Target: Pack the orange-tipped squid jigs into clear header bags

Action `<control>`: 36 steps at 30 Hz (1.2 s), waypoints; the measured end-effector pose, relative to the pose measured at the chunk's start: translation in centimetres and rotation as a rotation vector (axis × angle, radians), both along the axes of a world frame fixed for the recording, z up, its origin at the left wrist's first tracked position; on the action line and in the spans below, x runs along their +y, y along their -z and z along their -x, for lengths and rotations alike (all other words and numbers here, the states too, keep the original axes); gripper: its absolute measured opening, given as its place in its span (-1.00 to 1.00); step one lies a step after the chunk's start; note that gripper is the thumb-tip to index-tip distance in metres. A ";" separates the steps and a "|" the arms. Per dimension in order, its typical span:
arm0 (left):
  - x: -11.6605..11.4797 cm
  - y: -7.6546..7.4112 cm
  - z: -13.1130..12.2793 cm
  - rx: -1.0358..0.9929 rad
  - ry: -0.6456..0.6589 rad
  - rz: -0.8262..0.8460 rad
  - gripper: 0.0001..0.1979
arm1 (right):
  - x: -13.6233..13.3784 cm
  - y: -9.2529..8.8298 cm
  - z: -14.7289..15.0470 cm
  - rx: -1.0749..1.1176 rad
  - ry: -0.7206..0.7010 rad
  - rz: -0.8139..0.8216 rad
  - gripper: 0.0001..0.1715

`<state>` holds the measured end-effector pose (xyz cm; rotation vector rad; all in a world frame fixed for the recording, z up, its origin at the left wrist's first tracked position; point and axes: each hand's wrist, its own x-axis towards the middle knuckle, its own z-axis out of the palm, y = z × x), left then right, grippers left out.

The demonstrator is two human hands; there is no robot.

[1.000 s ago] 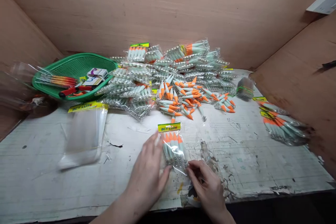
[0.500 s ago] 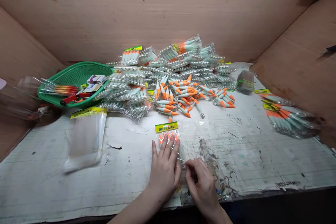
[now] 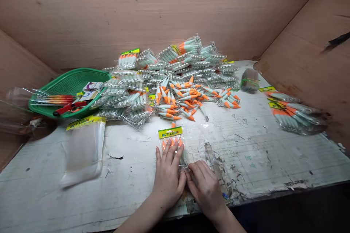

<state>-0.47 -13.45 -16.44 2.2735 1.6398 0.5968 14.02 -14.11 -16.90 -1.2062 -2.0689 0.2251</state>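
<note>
A clear plastic bag of fishing lures (image 3: 170,133) with a yellow-green "BCT LURE" header lies near the front of the table. Orange tips of several lures show through it. My left hand (image 3: 167,174) rests flat on the bag, fingers spread over the lures. At the bag's lower right end, my right hand (image 3: 205,182) pinches the plastic close to my left thumb. The lower part of the bag is partly hidden under the hands. Loose orange and pale green lures (image 3: 188,98) lie heaped just beyond it.
Filled bags of lures (image 3: 177,67) are piled at the back. A green basket (image 3: 68,76) with red-handled pliers stands left, and a stack of flat header bags (image 3: 83,149) lies before it. More filled bags (image 3: 292,116) and a dark banded bundle (image 3: 249,80) lie right.
My right hand has moved in toward my left thumb at the bag's lower end. My left hand stays flat on the bag. The whole view has shifted slightly.
</note>
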 end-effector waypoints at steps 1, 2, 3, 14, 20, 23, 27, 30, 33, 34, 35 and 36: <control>0.0 0.1 0.1 0.013 0.009 -0.012 -0.30 | 0.0 0.0 0.0 -0.024 -0.005 0.008 -0.85; -0.1 0.1 0.2 0.025 0.020 -0.022 -0.30 | 0.0 0.0 -0.1 -0.044 -0.018 0.024 -0.84; -0.1 0.2 0.3 0.034 0.033 -0.031 -0.29 | 0.0 0.0 -0.2 -0.057 -0.036 0.039 -0.82; 0.1 0.0 0.7 0.068 0.072 -0.031 -0.38 | 0.4 -0.1 -0.6 -0.054 -0.076 0.023 -0.78; 0.0 0.2 0.3 0.107 0.016 -0.108 -0.45 | 0.2 -0.4 -1.0 -0.032 -0.128 -0.055 -0.77; -0.1 0.7 -0.1 0.109 0.005 -0.153 -0.49 | 0.1 -0.1 -0.8 -0.023 -0.137 -0.040 -0.75; -0.1 0.6 0.0 0.094 0.009 -0.152 -0.47 | 0.1 0.4 -0.6 0.001 -0.123 -0.024 -0.73; -1.2 -0.7 1.8 0.046 0.069 -0.078 -0.31 | 0.1 -0.4 -1.4 -0.004 -0.111 0.044 -0.80; -3.4 -1.9 4.2 -0.101 0.080 0.001 -0.34 | -0.2 -2.2 -2.3 0.038 -0.117 0.122 -0.88; -4.1 -2.0 4.8 -0.180 0.013 0.037 -0.43 | -0.3 -2.9 -2.4 0.056 -0.139 0.138 -0.87; -4.7 -2.1 5.1 -0.264 -0.078 0.106 -0.51 | -0.4 -3.4 -2.2 0.067 -0.182 0.154 -0.87; -5.2 -2.1 5.2 -0.353 -0.173 0.192 -0.57 | -0.6 -3.7 -1.8 0.065 -0.247 0.176 -0.88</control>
